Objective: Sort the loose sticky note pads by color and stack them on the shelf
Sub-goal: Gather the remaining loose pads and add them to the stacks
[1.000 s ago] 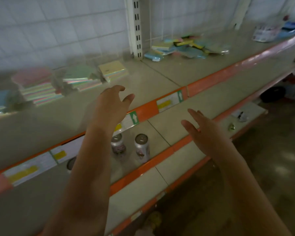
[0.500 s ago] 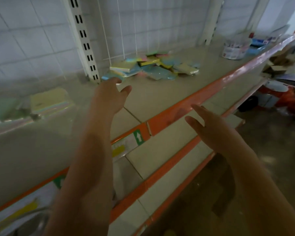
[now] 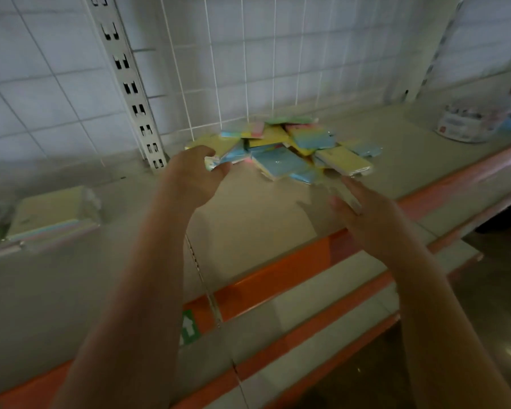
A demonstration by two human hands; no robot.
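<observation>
left hand at loose pads — right hand spread, near

Your loose pads: jumbled heap at back of shelf, against wire grid wall, just right of slotted upright. Wrapped in shiny film; blue, yellow, pink, green mixed, overlapping, tilted at odd angles. Blue pad at front, flat, corner toward you. Yellow pad at heap's right edge. Your sorted stack at far left of shelf, well apart from heap: yellow top, pastel edges, blurred.
</observation>
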